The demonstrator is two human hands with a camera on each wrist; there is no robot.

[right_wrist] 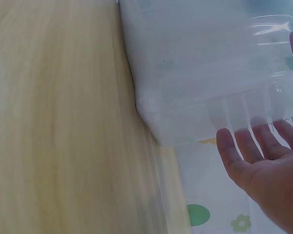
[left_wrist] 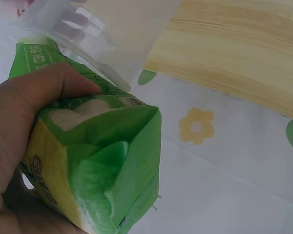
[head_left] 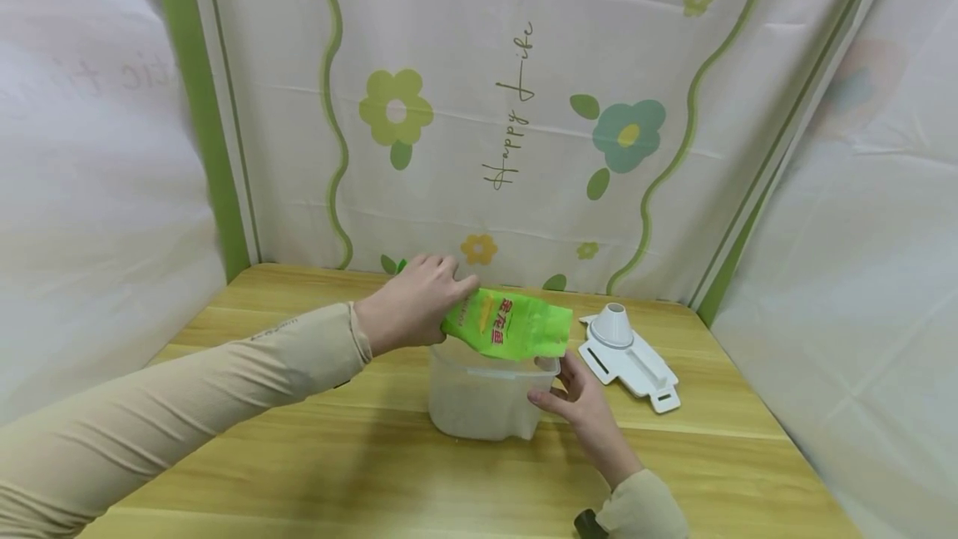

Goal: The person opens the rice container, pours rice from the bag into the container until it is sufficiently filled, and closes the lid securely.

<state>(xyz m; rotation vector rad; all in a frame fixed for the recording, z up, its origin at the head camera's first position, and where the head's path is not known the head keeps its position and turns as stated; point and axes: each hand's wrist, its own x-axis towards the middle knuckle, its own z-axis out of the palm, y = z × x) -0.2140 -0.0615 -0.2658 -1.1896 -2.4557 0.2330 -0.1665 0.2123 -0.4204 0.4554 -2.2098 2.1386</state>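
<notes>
My left hand point(head_left: 419, 298) grips a green printed food bag point(head_left: 509, 324) near its bottom end, thumb and fingers wrapped round it. The bag lies tilted over a translucent plastic container point(head_left: 479, 406), its narrow end toward the right. In the left wrist view, the bag's folded bottom point(left_wrist: 107, 165) faces the camera. My right hand point(head_left: 580, 406) holds the container's right end, thumb at the front and fingers on the far side. The right wrist view shows its fingertips point(right_wrist: 224, 139) at the clear ribbed wall. A pale mass shows through the container's lower part.
A white plastic lid-like part point(head_left: 639, 368) with a cone-shaped cup point(head_left: 614, 327) lies on the wooden table point(head_left: 299, 456), right of the container. A flower-printed curtain point(head_left: 464, 148) hangs behind the table, with pale curtain sides left and right.
</notes>
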